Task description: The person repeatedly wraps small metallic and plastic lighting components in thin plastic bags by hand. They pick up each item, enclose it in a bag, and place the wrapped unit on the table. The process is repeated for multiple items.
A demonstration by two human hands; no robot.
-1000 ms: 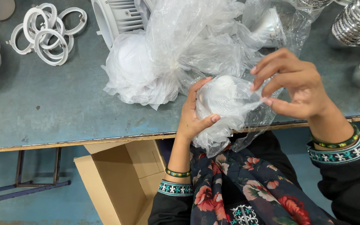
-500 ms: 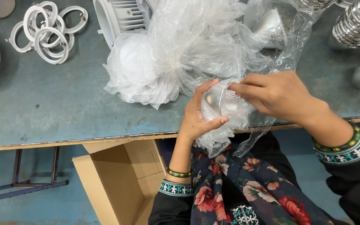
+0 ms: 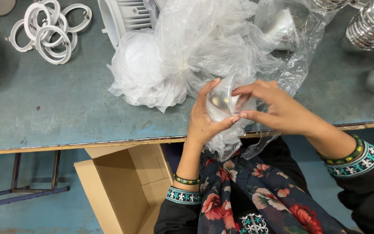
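Head: reflector cup (image 3: 220, 104) in plastic bag (image 3: 228, 138)

shiny reflector cup (image 3: 221, 103), seemingly half-bagged, at bench edge

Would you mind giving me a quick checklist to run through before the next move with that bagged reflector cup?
1. Left hand cradles the reflector cup: ok.
2. Right hand pinches the plastic bag at the cup's rim: ok.
3. Cup free of the bag: not ok, film covers it.
4. Cardboard box open below the table edge: ok.
5. Cup surface undamaged: cannot tell.
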